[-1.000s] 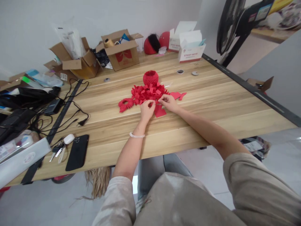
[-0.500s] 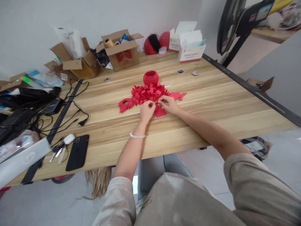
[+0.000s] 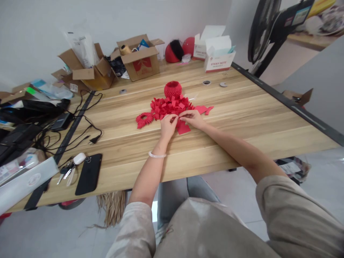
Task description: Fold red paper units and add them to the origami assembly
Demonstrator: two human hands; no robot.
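Observation:
My left hand (image 3: 168, 125) and my right hand (image 3: 192, 118) meet fingertip to fingertip in front of a heap of folded red paper pieces (image 3: 168, 106). Both are closed in a pinch; a small bit of red paper seems to be between them, mostly hidden by the fingers. Flat red paper (image 3: 184, 128) lies on the table just below the hands. Behind the heap stands a round red folded-paper bowl (image 3: 172, 89). A red ring of folded paper (image 3: 144, 119) rests left of the heap, and loose red paper sheets (image 3: 201, 109) lie to its right.
On the wooden table (image 3: 126, 138), a black phone (image 3: 88, 174), keys (image 3: 68, 170) and cables (image 3: 88, 125) lie at left. Cardboard boxes (image 3: 141, 66) and sticky note boxes (image 3: 219, 61) line the back. A fan (image 3: 264, 32) stands at the right.
The right hand's fingers have straightened somewhat and shifted slightly at the pinch point. The left hand stays nearly in place. The paper pile and surrounding things look the same.

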